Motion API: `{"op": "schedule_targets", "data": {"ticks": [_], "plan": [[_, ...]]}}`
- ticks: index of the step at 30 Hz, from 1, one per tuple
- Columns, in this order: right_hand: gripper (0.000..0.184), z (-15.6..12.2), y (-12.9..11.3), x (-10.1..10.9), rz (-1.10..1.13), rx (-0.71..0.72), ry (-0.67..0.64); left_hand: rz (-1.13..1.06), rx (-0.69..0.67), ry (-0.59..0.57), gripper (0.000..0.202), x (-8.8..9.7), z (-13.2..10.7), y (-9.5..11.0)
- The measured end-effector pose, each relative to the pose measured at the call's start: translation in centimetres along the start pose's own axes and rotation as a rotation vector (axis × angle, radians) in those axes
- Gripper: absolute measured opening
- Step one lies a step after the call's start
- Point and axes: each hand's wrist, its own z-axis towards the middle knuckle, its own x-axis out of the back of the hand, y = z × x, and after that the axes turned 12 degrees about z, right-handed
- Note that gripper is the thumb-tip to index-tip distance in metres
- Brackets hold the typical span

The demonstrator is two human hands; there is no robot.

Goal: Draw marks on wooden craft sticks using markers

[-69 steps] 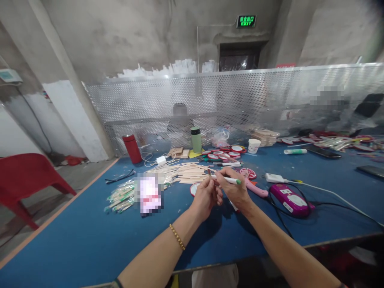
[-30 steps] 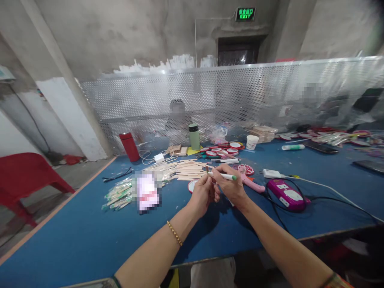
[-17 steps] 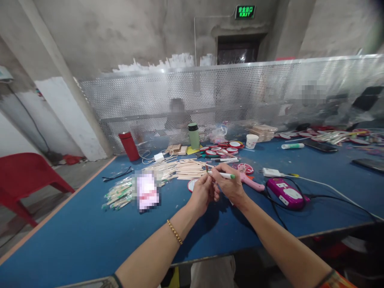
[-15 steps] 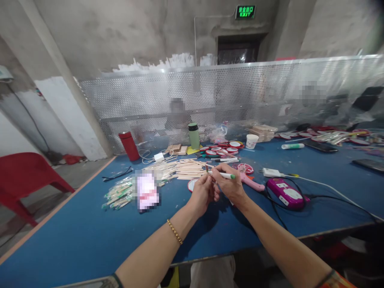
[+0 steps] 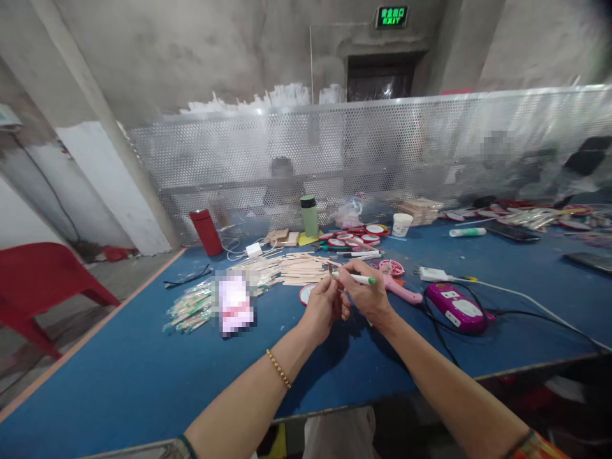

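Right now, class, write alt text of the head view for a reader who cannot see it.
The right hand holds a green-capped pen beside a small stick pinched in the left hand, above a blue table. Wooden sticks and a pink device lie nearby.

Your left hand (image 5: pixel 325 307) pinches a small dark stick (image 5: pixel 330 270) roughly upright. Your right hand (image 5: pixel 369 297) is right up against it, gripping a white marker (image 5: pixel 356 278) w/ a green end, tip at the stick. Both hover over the blue table (image 5: pixel 143 376). Just behind: a pile of flat wooden sticks (image 5: pixel 301 268) & red-rimmed discs (image 5: pixel 356 238). A pink device (image 5: pixel 456 307) w/ a black cable sits to the right. Red flask (image 5: pixel 206 233) & green bottle (image 5: pixel 310 217) stand further back, near the perforated metal screen (image 5: pixel 335 153).
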Motion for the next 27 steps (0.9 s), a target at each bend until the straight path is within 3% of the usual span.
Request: {"op": "schedule_targets", "data": {"ticks": [20,27], "plan": [[0.022,-0.12,-0.04,-0.20,0.021,-0.014,0.018,0.002,-0.003,0.007,0.050,0.01,0.00,-0.14],[0.023,-0.15,-0.14,-0.31,0.013,-0.013,0.039,-0.002,-0.003,0.005,0.042,0.02,0.07,-0.22]]}}
